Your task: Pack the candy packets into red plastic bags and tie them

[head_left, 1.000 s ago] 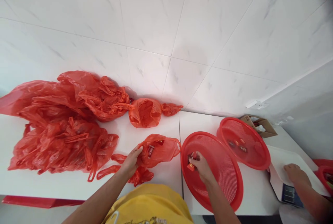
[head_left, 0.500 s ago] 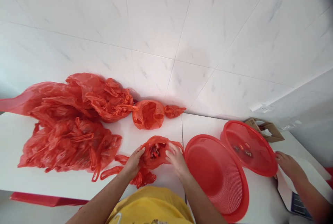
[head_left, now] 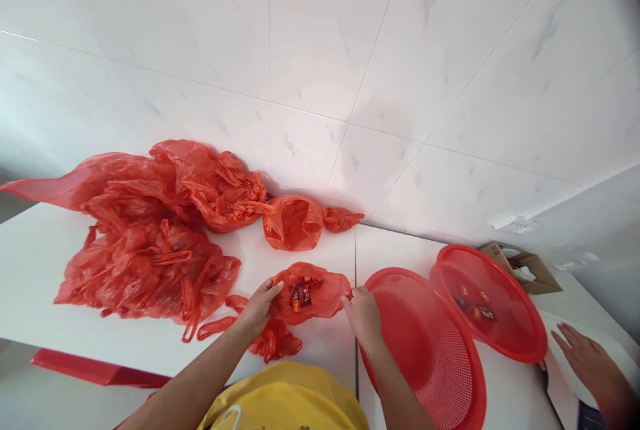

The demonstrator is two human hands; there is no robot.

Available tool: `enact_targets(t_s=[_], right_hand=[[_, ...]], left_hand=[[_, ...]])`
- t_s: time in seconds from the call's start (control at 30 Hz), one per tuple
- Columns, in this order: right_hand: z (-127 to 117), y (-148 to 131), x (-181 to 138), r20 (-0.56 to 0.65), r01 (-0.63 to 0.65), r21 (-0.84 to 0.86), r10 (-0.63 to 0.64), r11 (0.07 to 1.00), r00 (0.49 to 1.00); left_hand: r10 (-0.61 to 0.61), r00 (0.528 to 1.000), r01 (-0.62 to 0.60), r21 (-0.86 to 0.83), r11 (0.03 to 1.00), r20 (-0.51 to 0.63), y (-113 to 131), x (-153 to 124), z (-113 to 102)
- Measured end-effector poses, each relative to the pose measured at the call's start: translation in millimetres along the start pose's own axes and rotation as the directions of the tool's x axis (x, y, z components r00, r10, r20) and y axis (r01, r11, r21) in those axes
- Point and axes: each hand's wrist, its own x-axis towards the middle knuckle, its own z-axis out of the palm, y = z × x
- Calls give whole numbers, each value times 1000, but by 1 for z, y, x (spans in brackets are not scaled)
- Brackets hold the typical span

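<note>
A small red plastic bag (head_left: 313,293) lies on the white table (head_left: 30,270) with a few wrapped candies (head_left: 299,297) showing through it. My left hand (head_left: 257,310) pinches the bag's left edge. My right hand (head_left: 363,313) pinches its right edge, so the bag is stretched between both hands. Just right of my right hand sits a large round red mesh basket (head_left: 430,350), with nothing in it.
A heap of red plastic bags (head_left: 150,243) fills the table's left. Two more small bags (head_left: 295,222) rest against the tiled wall. A second red basket (head_left: 493,307) holds a few candies. Another person's hand (head_left: 590,360) lies flat at the right. A cardboard box (head_left: 523,263) stands behind.
My right hand took candies from the near basket, dropped them into the small bag, then shifted to the bag's right edge. The other person's hand slid along the right side.
</note>
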Motion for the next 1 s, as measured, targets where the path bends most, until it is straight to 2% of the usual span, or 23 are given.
enact_targets(t_s=[0.07, 0.13, 0.2, 0.3, 0.43, 0.53, 0.6, 0.7, 0.8, 0.9, 1.0], right_hand=[[-11, -19, 3, 128, -14, 170, -8, 985, 992], [-23, -39, 5, 229, 14, 383, -109, 924, 967], [-32, -54, 6, 279, 29, 507, -196, 862, 940], [-36, -60, 9, 238, 24, 453, -147, 891, 960], [-36, -49, 9, 121, 20, 431, -80, 902, 989], [-39, -42, 6, 30, 42, 469, -64, 882, 998], [-41, -40, 5, 20, 31, 558, -50, 829, 999], [-41, -43, 5, 102, -58, 776, -34, 629, 994], [-40, -51, 6, 120, -84, 892, -53, 444, 991], [-39, -63, 6, 98, -59, 903, -71, 425, 993], [-39, -75, 2, 119, -63, 854, -76, 516, 990]], left_hand=[[17, 1000, -16, 33, 999, -25, 8, -1, 1], [51, 998, -49, 62, 997, -39, 16, -2, 3], [93, 995, -89, 84, 992, -43, 25, -3, 4], [136, 989, -125, 162, 979, -57, 37, -8, 6], [216, 976, -188, 356, 915, -40, 48, -15, 8], [311, 950, -263, 512, 818, -8, 57, -20, 11], [367, 930, -296, 625, 722, 15, 65, -22, 14], [448, 893, -312, 782, 539, 48, 78, -28, 22], [516, 850, -331, 870, 366, 107, 90, -37, 31], [545, 824, -348, 898, 268, 157, 98, -45, 42], [502, 828, -417, 873, 253, 250, 99, -50, 57]])
